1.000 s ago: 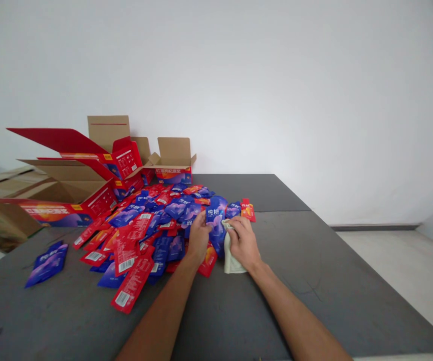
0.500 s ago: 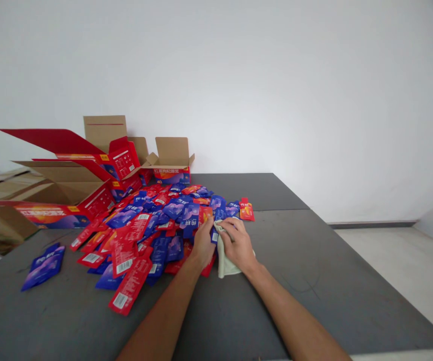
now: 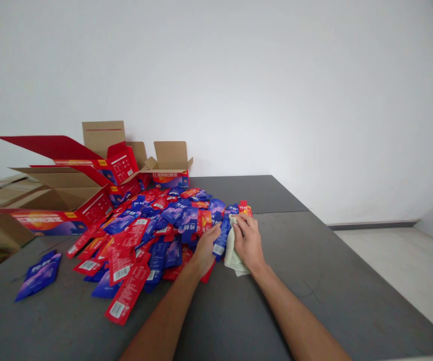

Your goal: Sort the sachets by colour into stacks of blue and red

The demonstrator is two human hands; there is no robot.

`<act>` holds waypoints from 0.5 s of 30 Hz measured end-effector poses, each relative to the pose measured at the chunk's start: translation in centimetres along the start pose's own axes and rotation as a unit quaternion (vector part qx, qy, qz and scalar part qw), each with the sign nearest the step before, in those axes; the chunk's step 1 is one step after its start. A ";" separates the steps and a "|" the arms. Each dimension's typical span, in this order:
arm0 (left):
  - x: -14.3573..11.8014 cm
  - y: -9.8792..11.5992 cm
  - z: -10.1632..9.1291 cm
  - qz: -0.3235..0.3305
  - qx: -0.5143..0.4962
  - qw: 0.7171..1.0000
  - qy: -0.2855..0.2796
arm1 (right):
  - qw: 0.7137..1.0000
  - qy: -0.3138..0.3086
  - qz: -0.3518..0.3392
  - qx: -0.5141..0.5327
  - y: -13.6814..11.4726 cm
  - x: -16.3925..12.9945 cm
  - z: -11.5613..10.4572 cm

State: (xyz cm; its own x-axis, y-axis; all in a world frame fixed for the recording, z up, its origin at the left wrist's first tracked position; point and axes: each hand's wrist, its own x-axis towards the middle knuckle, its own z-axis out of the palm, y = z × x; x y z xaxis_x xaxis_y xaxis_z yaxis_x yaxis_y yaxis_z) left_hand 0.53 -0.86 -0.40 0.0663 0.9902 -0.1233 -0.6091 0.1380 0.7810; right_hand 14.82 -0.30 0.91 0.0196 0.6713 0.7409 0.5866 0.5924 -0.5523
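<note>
My left hand (image 3: 206,250) is closed on the edge of a blue sachet (image 3: 221,239), whose barcode side faces me. Just to its right, my right hand (image 3: 248,240) grips a pale green cloth (image 3: 234,256), with the cloth's lower end hanging down by the table. The cloth's upper edge is beside the sachet; whether they touch I cannot tell. Left of and beyond my hands spreads a heap of red and blue sachets (image 3: 156,228). Behind my right fingers a red-orange sachet (image 3: 243,206) is partly hidden.
Open red-and-blue cartons (image 3: 51,220) stand at the left, with a smaller open carton (image 3: 170,179) at the back. One blue sachet (image 3: 39,275) lies apart on the dark grey table (image 3: 314,301). A white wall (image 3: 295,100) rises behind the table.
My right hand has moved right with the cloth, away from my left hand. More of the blue sachet in my left hand now shows, its barcode in view.
</note>
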 end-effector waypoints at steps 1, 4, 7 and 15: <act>0.0 0.0 0.0 0.003 -0.002 1.000 0.001 | 1.000 -0.007 -0.006 0.003 0.0 0.0 0.0; 0.1 0.2 -0.2 0.015 -0.021 0.999 -0.023 | 0.998 -0.038 -0.031 0.028 -0.5 -0.4 0.4; 0.0 0.6 -0.5 0.025 -0.043 0.997 -0.052 | 0.994 -0.077 -0.060 0.054 -1.3 -0.8 0.7; 0.2 1.2 -0.8 0.057 -0.017 0.998 -0.006 | 0.968 -0.204 -0.120 0.085 -3.1 -1.1 0.5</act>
State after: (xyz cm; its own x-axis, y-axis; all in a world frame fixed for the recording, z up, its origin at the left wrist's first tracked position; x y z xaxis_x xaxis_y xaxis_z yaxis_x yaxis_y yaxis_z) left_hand -0.77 -0.51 0.04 0.0051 0.9996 -0.0276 -0.6397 0.0244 0.7682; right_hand 12.61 -2.67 1.59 -0.4426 0.6049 0.6620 0.3921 0.7945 -0.4637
